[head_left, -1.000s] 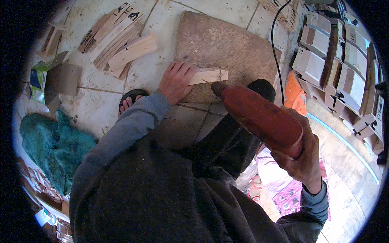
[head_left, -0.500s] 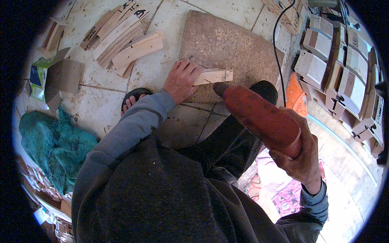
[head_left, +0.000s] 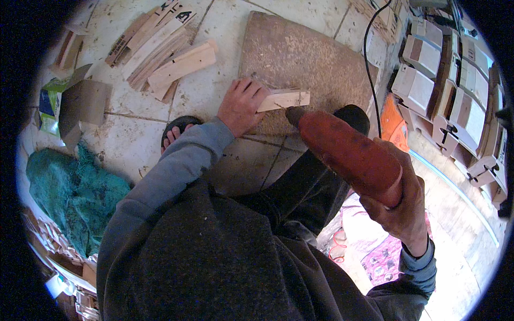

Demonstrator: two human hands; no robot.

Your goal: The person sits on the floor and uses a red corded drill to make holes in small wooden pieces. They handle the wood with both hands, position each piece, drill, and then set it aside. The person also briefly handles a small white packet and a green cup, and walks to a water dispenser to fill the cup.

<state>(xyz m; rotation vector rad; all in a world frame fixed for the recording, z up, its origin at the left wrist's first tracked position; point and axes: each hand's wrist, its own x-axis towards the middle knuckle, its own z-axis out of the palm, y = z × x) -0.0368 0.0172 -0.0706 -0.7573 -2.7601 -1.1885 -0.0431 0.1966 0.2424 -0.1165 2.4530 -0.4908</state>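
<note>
We see the pale wooden piece (head_left: 293, 99) just to the right of the left hand (head_left: 242, 105), which is closed over its left end, its free end reaching right across the near part of a brown board (head_left: 310, 53). The right hand (head_left: 402, 206), nearer to us and well apart from the wood, is wrapped round the grip of a red drill (head_left: 350, 152) whose dark nose points far and left; its thin bit comes up to the wood's near side, though we cannot tell whether it touches. The wood is straight-edged and smooth-faced; the board is flat, rough and speckled with light crumbs. The drill's casing is rounded and scuffed with dark marks. Far left, we find a fanned stack of thin wooden strips (head_left: 160, 53) on smudged pale tiles (head_left: 136, 131), and nearer, a crumpled teal cloth (head_left: 72, 195).
</note>
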